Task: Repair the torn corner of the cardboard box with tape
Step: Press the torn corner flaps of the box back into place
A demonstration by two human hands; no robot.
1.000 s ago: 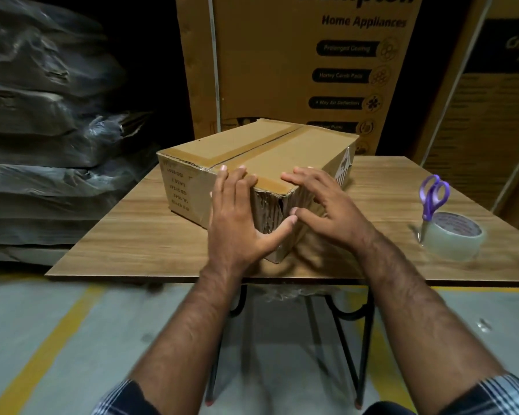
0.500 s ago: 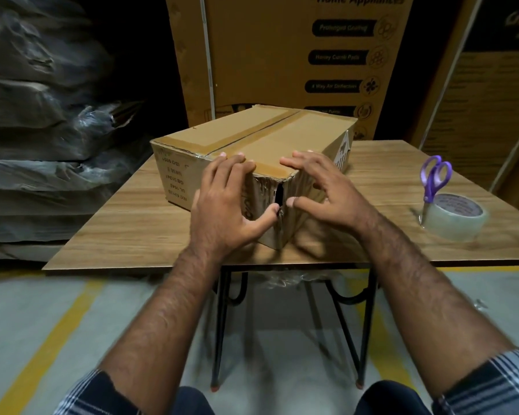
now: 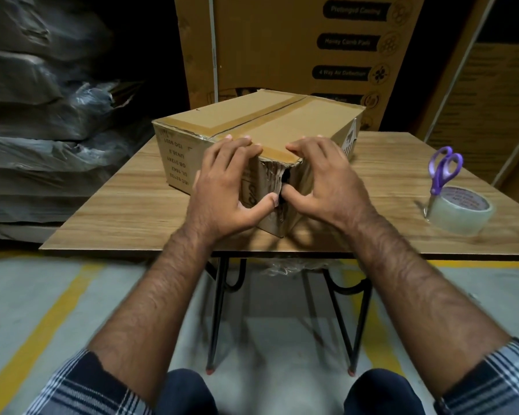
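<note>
Single head-worn view, forward and down, close over the table (image 3: pixel 132 211)

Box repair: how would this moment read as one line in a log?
stage: pressing torn corner shut | left hand: on cardboard box | right hand: on box | tape roll, scissors: untouched
</note>
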